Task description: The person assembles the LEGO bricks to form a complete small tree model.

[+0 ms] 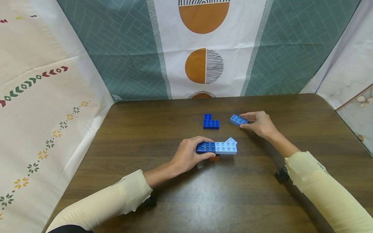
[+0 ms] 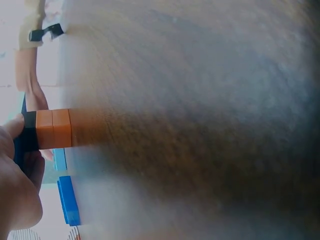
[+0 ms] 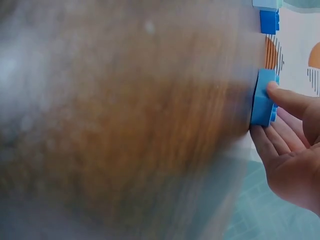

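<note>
My left hand (image 1: 189, 153) grips the dark blue brick (image 1: 205, 147) of a built toy-brick piece, with the thumb on its near side and fingers on its far side. Joined at its right is a pale blue brick (image 1: 225, 148), and another pale blue brick (image 1: 231, 140) juts out at an angle behind. Beneath, in the left wrist view, a black brick (image 2: 30, 131) sits over stacked orange bricks (image 2: 53, 129), whose lower end is at the tabletop. My right hand (image 1: 259, 123) pinches a medium blue brick (image 1: 238, 120) by its right end, low at the table; the right wrist view shows this brick (image 3: 262, 100) too.
Dark blue bricks in an L shape (image 1: 211, 124) lie on the brown wooden table (image 1: 140, 129), behind the built piece and left of the right hand. Patterned cloths (image 1: 128, 48) hang behind and beside the table. A dark device (image 1: 281, 175) is under the right wrist.
</note>
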Available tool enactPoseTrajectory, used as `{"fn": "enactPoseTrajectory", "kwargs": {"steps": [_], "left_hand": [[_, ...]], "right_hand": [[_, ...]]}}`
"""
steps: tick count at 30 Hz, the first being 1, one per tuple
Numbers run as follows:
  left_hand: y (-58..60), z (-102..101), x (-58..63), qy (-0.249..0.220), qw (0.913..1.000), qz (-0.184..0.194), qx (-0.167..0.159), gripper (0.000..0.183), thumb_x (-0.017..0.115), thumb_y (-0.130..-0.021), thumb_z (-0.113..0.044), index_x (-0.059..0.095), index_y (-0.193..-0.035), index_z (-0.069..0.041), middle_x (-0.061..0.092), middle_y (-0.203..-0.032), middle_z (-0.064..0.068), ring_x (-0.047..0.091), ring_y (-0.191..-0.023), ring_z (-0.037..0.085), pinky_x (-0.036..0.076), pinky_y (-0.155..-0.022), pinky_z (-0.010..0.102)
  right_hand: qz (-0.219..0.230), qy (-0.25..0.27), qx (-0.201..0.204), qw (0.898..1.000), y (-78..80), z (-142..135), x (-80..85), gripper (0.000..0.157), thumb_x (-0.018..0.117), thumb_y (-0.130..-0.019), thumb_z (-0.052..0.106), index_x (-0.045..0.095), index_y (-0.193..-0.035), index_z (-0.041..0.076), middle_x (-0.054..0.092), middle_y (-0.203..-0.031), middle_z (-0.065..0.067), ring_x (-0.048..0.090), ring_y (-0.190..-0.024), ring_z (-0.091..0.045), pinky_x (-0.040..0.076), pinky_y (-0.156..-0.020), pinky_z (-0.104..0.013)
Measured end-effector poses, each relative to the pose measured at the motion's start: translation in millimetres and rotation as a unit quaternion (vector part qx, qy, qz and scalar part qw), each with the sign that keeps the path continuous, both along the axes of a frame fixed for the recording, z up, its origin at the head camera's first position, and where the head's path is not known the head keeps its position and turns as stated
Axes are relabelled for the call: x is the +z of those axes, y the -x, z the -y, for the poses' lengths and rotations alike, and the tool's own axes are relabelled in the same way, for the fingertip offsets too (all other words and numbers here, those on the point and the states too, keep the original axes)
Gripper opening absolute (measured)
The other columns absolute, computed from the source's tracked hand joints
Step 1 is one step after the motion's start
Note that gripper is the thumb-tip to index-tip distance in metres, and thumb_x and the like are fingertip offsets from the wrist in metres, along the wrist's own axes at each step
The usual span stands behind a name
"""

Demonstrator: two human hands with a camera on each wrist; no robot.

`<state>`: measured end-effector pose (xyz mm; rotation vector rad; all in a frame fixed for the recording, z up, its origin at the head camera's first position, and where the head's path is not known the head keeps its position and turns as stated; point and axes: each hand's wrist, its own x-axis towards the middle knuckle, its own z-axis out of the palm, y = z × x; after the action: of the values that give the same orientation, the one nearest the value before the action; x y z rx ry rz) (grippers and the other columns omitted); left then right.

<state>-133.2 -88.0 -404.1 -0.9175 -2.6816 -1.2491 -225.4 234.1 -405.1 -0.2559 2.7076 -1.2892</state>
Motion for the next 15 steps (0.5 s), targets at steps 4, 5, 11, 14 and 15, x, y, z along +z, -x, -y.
{"fn": "enactPoseTrajectory", "kwargs": {"steps": [4, 5, 11, 14, 15], "left_hand": [[0.8, 0, -1.5, -0.005, 1.0000, 0.000, 0.001, 0.039, 0.089, -0.090, -0.028, 0.077, -0.124, -0.013, 0.077, -0.119, 0.004, 0.071, -0.096, 0.011, 0.059, -0.083, 0.025], [1.1, 0, -1.8, -0.005, 1.0000, 0.001, 0.001, 0.039, 0.089, -0.090, -0.028, 0.077, -0.124, -0.013, 0.077, -0.119, 0.004, 0.071, -0.096, 0.011, 0.059, -0.083, 0.026], [1.3, -1, -1.8, -0.011, 0.9997, 0.021, -0.001, 0.040, 0.089, -0.090, -0.028, 0.076, -0.125, -0.014, 0.076, -0.123, 0.004, 0.070, -0.103, 0.011, 0.059, -0.091, 0.029], [1.5, -1, -2.1, -0.015, 0.9997, 0.019, -0.004, 0.040, 0.089, -0.090, -0.028, 0.076, -0.125, -0.013, 0.076, -0.123, 0.004, 0.070, -0.102, 0.011, 0.059, -0.091, 0.029], [1.7, -1, -2.6, -0.015, 0.9997, 0.017, -0.004, 0.040, 0.089, -0.090, -0.028, 0.076, -0.125, -0.013, 0.076, -0.123, 0.004, 0.070, -0.102, 0.011, 0.059, -0.090, 0.028]], "right_hand": [[-0.014, -0.016, -0.011, 1.000, -2.2, 2, 1.7, 0.046, 0.079, -0.098, 0.010, 0.065, -0.139, -0.006, 0.062, -0.140, -0.030, 0.060, -0.131, -0.049, 0.050, -0.106, -0.061], [-0.018, -0.018, -0.011, 1.000, -3.0, 3, 2.4, 0.046, 0.079, -0.098, 0.010, 0.066, -0.139, -0.006, 0.063, -0.140, -0.030, 0.061, -0.130, -0.048, 0.051, -0.106, -0.061], [-0.039, -0.020, -0.001, 0.999, -10.6, 6, 8.6, 0.043, 0.079, -0.098, 0.011, 0.068, -0.137, -0.004, 0.065, -0.138, -0.028, 0.062, -0.129, -0.047, 0.051, -0.105, -0.062], [-0.047, -0.012, 0.003, 0.999, -16.5, 9, 14.7, 0.043, 0.078, -0.099, 0.011, 0.068, -0.138, -0.003, 0.064, -0.140, -0.027, 0.062, -0.130, -0.047, 0.051, -0.106, -0.061], [-0.049, -0.010, 0.005, 0.999, -18.7, 10, 17.1, 0.043, 0.078, -0.099, 0.011, 0.068, -0.138, -0.003, 0.064, -0.141, -0.027, 0.062, -0.129, -0.047, 0.051, -0.105, -0.061]]}}
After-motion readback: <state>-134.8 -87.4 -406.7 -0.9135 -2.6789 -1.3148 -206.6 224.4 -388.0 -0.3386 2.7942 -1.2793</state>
